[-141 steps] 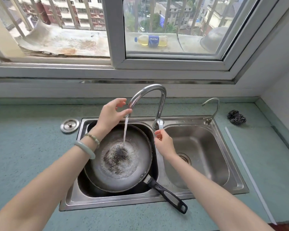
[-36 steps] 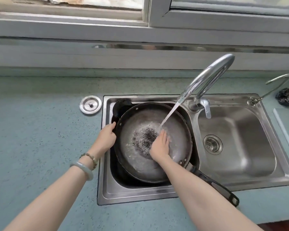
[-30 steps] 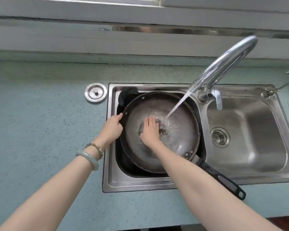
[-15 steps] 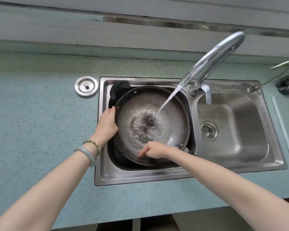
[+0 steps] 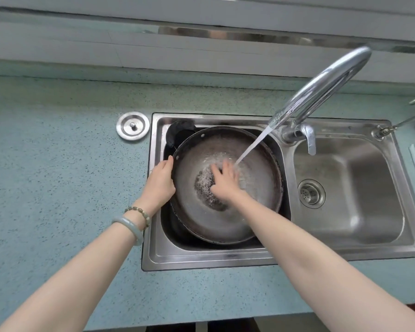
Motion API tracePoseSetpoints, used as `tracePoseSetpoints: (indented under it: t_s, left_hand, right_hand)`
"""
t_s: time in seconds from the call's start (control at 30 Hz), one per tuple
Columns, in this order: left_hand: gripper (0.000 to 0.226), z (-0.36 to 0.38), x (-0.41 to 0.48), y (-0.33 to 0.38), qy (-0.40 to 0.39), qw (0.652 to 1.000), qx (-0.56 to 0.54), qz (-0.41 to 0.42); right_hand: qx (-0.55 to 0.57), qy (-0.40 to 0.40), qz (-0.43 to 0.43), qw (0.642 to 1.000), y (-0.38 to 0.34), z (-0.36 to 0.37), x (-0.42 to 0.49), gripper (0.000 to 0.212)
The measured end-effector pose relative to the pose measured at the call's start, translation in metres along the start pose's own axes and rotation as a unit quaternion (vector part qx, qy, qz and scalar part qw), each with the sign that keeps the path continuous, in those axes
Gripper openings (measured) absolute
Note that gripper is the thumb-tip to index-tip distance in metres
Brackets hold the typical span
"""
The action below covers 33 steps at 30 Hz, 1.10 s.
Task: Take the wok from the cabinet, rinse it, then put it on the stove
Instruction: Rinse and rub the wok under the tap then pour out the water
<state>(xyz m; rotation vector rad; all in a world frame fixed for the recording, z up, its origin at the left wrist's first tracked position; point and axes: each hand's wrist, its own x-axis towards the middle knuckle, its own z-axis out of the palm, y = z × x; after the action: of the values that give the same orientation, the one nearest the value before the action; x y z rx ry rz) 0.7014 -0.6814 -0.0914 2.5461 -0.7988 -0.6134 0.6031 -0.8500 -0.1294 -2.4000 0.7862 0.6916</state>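
Note:
The dark round wok (image 5: pixel 256 195) rests tilted in the left basin of the steel double sink (image 5: pixel 209 259). Its long handle is hidden under my right forearm. My left hand (image 5: pixel 159 183) grips the wok's left rim. My right hand (image 5: pixel 225 182) lies flat inside the wok with fingers spread, on the speckled burnt patch (image 5: pixel 205 185) at the bottom. Water runs from the curved chrome faucet (image 5: pixel 321 87) into the wok just beside my right hand.
The right basin with its drain strainer (image 5: pixel 311 193) holds nothing. A round steel sink plug (image 5: pixel 132 125) lies on the blue-green speckled counter (image 5: pixel 58 164) left of the sink. A small second tap (image 5: pixel 393 127) stands at the far right. The window sill wall runs behind.
My right hand has moved from the wok's near rim back up to its centre under the water stream. My left hand stays on the left rim. The camera shifted slightly.

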Motion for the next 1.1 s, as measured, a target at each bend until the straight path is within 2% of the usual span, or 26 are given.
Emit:
tracePoseSetpoints:
  t_s: [0.07,0.17,0.23,0.3,0.37,0.5,0.6,0.67,0.7,0.77,0.83,0.93,1.0,1.1]
  left_hand:
    - [0.067,0.0,0.0,0.0,0.005,1.0,-0.001,0.005]
    - [0.067,0.001,0.0,0.0,0.012,1.0,0.002,0.004]
    - [0.068,0.001,0.0,0.001,0.015,1.0,0.003,-0.001]
    - [0.068,0.001,0.0,0.004,0.013,1.0,0.003,-0.008]
    - [0.068,0.001,0.0,0.006,0.009,1.0,-0.008,-0.02]
    - [0.061,-0.005,0.009,0.006,0.024,0.998,-0.042,-0.045]
    - [0.047,-0.009,0.018,0.007,0.037,0.996,-0.05,-0.063]
    - [0.039,-0.01,0.023,0.01,0.043,0.994,-0.052,-0.08]
    - [0.036,-0.011,0.025,0.011,0.05,0.994,-0.051,-0.088]
    - [0.035,-0.013,0.031,0.015,0.066,0.991,-0.058,-0.103]
    - [0.042,-0.018,0.039,0.018,0.083,0.988,-0.061,-0.112]
    - [0.043,-0.029,0.057,0.023,0.095,0.99,-0.069,-0.072]
    - [0.035,-0.033,0.069,0.024,0.076,0.993,-0.073,-0.052]
    - [0.039,-0.033,0.082,0.026,0.052,0.995,-0.061,-0.067]
  right_hand:
    - [-0.026,-0.029,-0.055,0.998,-0.015,0.017,-0.006,0.087]
    - [-0.045,-0.111,-0.15,0.982,-0.016,0.034,-0.026,0.079]
    - [0.011,-0.169,-0.158,0.973,-0.005,0.037,-0.043,0.071]
    - [0.061,-0.198,-0.124,0.97,0.009,0.032,-0.058,0.06]
    - [0.05,-0.188,-0.082,0.977,0.026,0.019,-0.069,0.05]
    - [0.004,-0.115,-0.034,0.993,0.064,-0.013,-0.081,0.041]
    - [0.076,0.012,-0.002,0.997,0.087,-0.029,-0.095,0.04]
    - [0.092,0.115,0.017,0.989,0.101,-0.037,-0.107,0.031]
    - [0.087,0.139,0.042,0.986,0.108,-0.038,-0.112,0.023]
    - [0.071,0.128,0.103,0.984,0.123,-0.036,-0.123,0.014]
    - [0.077,0.072,0.14,0.984,0.137,-0.03,-0.134,0.03]
    - [0.051,0.012,0.123,0.991,0.144,-0.023,-0.141,0.046]
    - [0.018,-0.014,0.115,0.993,0.139,-0.02,-0.142,0.042]
    - [-0.022,-0.022,0.128,0.991,0.134,-0.015,-0.142,0.032]
